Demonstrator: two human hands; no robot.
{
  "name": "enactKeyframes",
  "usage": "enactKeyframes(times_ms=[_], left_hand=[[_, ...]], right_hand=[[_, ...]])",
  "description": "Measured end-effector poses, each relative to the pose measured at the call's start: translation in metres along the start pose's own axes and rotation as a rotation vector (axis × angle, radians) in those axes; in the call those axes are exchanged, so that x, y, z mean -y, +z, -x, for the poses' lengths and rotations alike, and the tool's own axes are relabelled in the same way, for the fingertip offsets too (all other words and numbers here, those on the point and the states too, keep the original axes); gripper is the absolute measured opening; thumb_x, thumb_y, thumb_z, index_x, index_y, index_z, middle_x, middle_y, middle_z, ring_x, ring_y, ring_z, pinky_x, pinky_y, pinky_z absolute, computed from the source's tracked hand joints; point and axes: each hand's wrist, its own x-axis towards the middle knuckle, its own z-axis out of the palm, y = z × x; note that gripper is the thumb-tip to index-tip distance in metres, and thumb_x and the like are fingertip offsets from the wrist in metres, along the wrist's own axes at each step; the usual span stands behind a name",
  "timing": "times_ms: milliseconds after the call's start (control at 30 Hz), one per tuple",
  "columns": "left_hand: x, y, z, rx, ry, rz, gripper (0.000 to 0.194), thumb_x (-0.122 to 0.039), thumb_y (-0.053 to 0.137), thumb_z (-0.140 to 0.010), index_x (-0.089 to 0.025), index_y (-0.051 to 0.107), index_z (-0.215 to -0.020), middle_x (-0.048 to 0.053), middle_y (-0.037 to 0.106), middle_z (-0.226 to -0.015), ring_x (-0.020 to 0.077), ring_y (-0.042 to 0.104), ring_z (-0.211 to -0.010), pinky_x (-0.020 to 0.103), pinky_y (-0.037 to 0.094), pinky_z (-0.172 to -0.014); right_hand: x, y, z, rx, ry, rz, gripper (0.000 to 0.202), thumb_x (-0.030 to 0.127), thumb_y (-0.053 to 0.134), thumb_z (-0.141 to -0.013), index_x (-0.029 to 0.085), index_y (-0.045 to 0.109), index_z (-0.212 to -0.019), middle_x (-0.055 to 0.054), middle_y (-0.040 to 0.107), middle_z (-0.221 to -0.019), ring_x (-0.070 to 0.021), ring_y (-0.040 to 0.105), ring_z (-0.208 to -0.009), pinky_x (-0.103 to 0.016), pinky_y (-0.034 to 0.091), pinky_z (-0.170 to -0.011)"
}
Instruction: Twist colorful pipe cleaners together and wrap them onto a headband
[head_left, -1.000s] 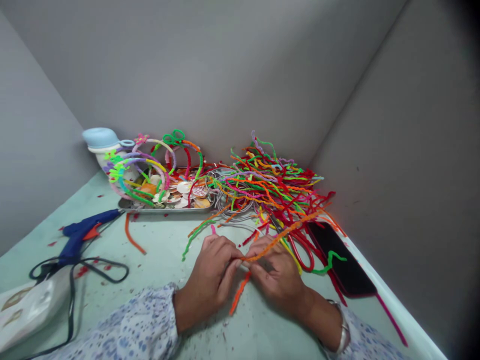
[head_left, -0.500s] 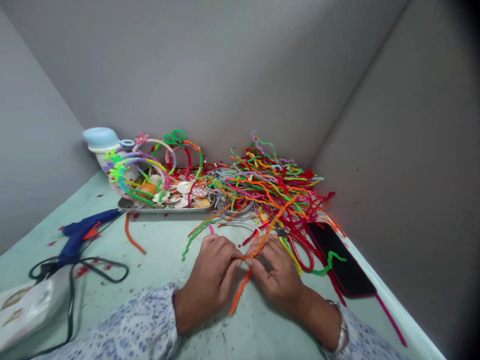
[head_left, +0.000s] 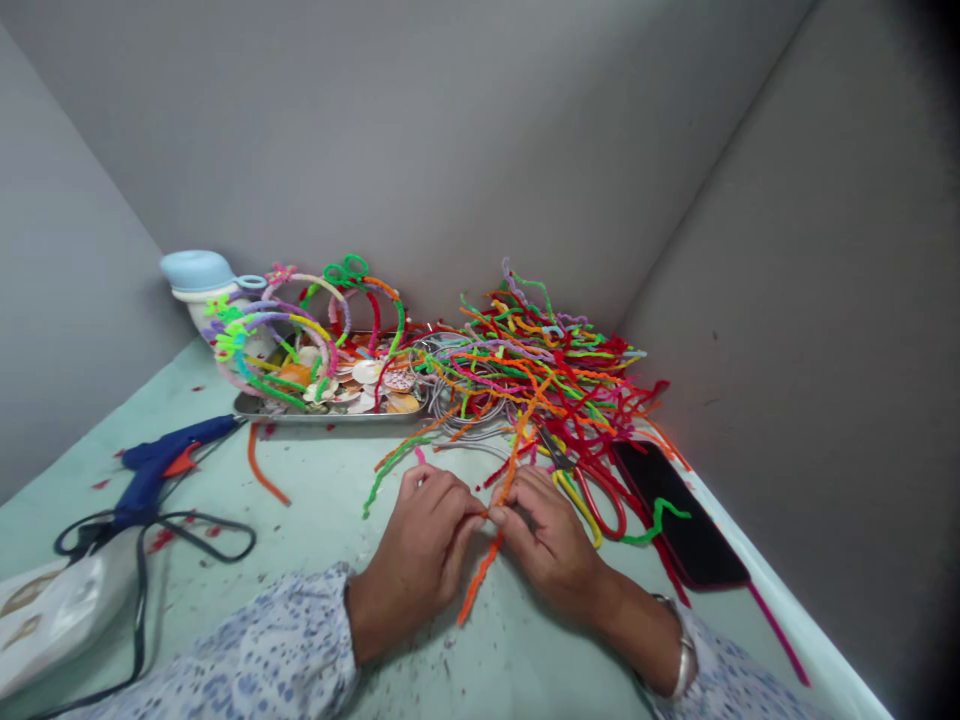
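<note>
Left hand (head_left: 424, 545) and right hand (head_left: 556, 545) pinch narrowly on an orange pipe cleaner (head_left: 515, 450). It looks light and bendable (likely wire-cored), best held close to the crossing.

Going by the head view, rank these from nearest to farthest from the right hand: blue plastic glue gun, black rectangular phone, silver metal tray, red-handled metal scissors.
From the right hand:
1. Red-handled metal scissors: just beyond it, slightly right.
2. Black rectangular phone: to its right.
3. Silver metal tray: beyond it, well left.
4. Blue plastic glue gun: far left.
</note>
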Motion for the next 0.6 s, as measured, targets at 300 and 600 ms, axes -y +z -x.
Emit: enactKeyframes(times_ms=[300, 600], left_hand=[[0.0012, 0.0001, -0.0007, 0.004, -0.025, 0.018, 0.012, -0.012, 0.043, -0.091, -0.019, 0.053, -0.091, 0.004, 0.057, -0.085, 0.0196, 0.05, -0.082, 0.041, 0.036, -0.085], [0.0021, 0.0013, -0.0002, 0.014, 0.019, 0.003, 0.014, -0.012, 0.04, -0.092, -0.019, 0.053, -0.09, 0.003, 0.057, -0.082, 0.0193, 0.05, -0.082, 0.041, 0.036, -0.085]], right_hand=[[0.0008, 0.0, -0.0021, -0.011, 0.007, -0.01, 0.017, 0.025, 0.045, -0.094, 0.02, 0.055, -0.081, -0.003, 0.057, -0.079, -0.0193, 0.051, -0.08, -0.037, 0.04, -0.08], [-0.0018, 0.0041, 0.0005, 0.041, 0.079, -0.077, 0.023, 0.023, 0.041, -0.096, 0.021, 0.046, -0.073, 0.0, 0.049, -0.074, -0.0169, 0.047, -0.075, -0.034, 0.039, -0.076]])
